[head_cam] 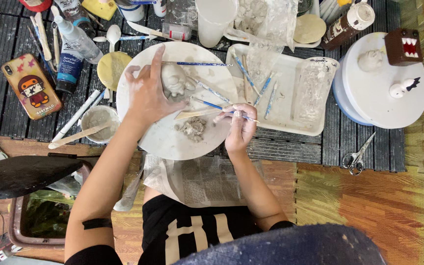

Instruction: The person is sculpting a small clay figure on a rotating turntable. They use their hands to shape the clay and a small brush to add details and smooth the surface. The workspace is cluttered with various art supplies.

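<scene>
Left hand (145, 95): fingers spread and curled around a small grey clay figure (173, 79), steadying it on a round white board (168, 142). Right hand (240, 125): fingers pinched on a thin blue-handled modelling tool (212, 105), with a flat wooden stick (197, 114) touching the fingertips. Loose clay lump (191, 128) lies on the board between both hands. White tray (290, 126) with further tools just right; scissors (357, 157) and phone (31, 86) farther out on the dark slatted surface (6, 122).

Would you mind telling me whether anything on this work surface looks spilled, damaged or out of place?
Nothing looks spilled or damaged. The left hand steadies a small clay figure on the round white board, and the right hand holds a thin tool. The loose clay lump nearby looks like ordinary scraps.
</scene>
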